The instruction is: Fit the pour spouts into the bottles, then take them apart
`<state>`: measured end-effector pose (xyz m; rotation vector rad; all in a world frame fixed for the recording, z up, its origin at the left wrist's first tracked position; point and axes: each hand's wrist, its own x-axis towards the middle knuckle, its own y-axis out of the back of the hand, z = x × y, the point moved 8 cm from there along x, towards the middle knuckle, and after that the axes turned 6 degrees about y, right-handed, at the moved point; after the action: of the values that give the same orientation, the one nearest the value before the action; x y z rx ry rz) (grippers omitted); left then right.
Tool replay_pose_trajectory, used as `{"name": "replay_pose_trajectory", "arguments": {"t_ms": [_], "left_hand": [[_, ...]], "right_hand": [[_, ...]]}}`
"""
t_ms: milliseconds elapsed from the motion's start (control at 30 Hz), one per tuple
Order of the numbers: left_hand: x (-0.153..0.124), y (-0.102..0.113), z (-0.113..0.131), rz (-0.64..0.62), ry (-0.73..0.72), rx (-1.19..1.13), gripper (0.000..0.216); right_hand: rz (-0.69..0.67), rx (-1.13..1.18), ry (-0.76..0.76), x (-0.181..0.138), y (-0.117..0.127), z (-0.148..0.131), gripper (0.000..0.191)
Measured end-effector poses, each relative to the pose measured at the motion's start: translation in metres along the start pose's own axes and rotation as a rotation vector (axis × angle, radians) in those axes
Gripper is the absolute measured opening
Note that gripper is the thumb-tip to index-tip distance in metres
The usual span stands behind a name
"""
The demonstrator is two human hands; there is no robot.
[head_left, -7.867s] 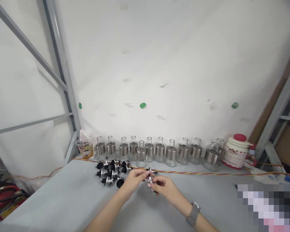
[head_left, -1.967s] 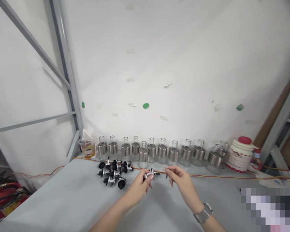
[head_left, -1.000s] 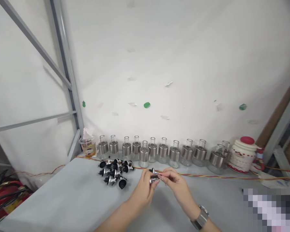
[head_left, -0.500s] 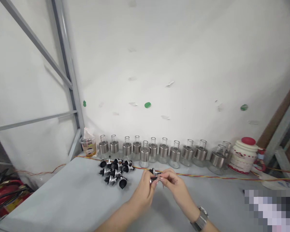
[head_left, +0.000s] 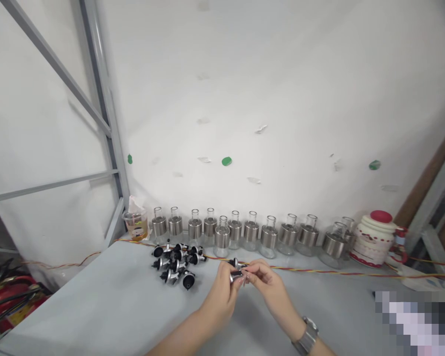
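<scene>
My left hand (head_left: 221, 291) is closed round a small silver and black pourer spout (head_left: 236, 277), held over the grey table (head_left: 107, 301). My right hand (head_left: 267, 284) pinches the same spout's right end with its fingertips, a metal watch on that wrist. Another spout (head_left: 235, 263) lies on the table just beyond my fingers. A heap of several black and silver spouts (head_left: 175, 264) lies to the left of my hands. A row of several glass bottles with steel collars (head_left: 244, 232) stands along the wall behind.
A red and yellow twisted wire (head_left: 319, 271) runs across the table behind my hands. A plastic cup with amber liquid (head_left: 135, 225) stands at the left end of the row, a white jar with a red lid (head_left: 373, 238) at the right. Grey metal racking (head_left: 104, 123) rises at the left.
Two seconds ago my hands were apart, the left holding the spout. They have since come together on it, and both have stayed almost still for the last half second.
</scene>
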<state>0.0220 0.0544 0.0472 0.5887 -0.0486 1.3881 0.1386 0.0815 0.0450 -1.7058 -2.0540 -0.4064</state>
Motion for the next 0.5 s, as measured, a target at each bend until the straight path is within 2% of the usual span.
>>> {"name": "replay_pose_trajectory", "arguments": {"t_ms": [300, 500], "left_hand": [[0.0004, 0.0004, -0.0031, 0.004, 0.017, -0.007, 0.019], [0.0019, -0.0003, 0.0008, -0.028, -0.028, 0.074, 0.020]], "right_hand": [[0.024, 0.037, -0.066, 0.0007, 0.0007, -0.0033, 0.025], [0.008, 0.078, -0.079, 0.0015, 0.0015, 0.0015, 0.020]]}}
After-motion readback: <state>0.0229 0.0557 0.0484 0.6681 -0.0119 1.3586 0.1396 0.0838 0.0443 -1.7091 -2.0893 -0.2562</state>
